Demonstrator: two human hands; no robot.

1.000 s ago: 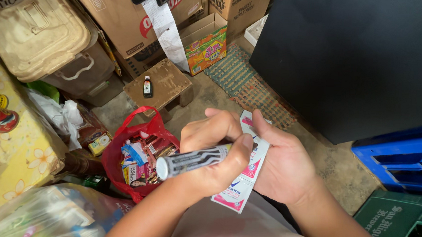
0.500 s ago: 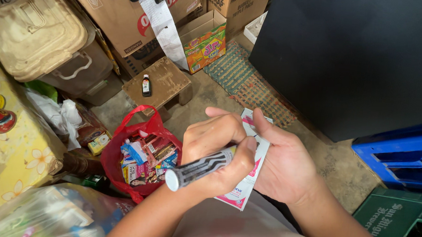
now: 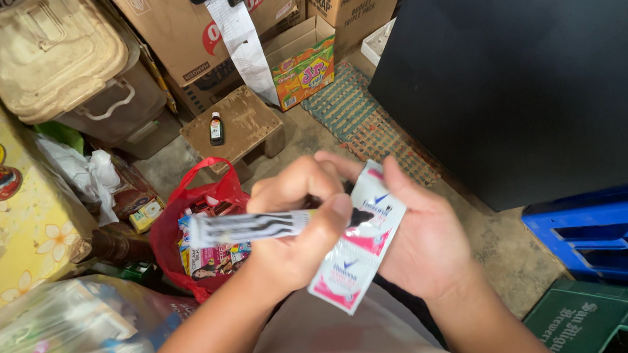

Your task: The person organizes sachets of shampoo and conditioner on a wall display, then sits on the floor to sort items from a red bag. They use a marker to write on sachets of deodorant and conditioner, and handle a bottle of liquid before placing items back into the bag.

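Observation:
My left hand (image 3: 294, 228) grips a grey-and-black marker (image 3: 248, 226) that lies nearly level, its dark tip touching a strip of white and pink sachets (image 3: 357, 245). My right hand (image 3: 424, 241) holds that strip from behind, with the thumb pressed on its upper edge. Both hands are above my lap, just right of a red plastic bag (image 3: 174, 227) filled with several small packets.
A small wooden stool (image 3: 242, 127) carries a little dark bottle (image 3: 216, 129). Around it are cardboard boxes (image 3: 186, 30), a beige plastic bin (image 3: 48, 41), a yellow flowered cloth (image 3: 22, 241), a black panel (image 3: 515, 86), a blue crate (image 3: 594, 231) and a green crate (image 3: 589, 337).
The marker in my left hand has shifted a little across the sachet strip and lies flatter. The right hand keeps its hold on the strip.

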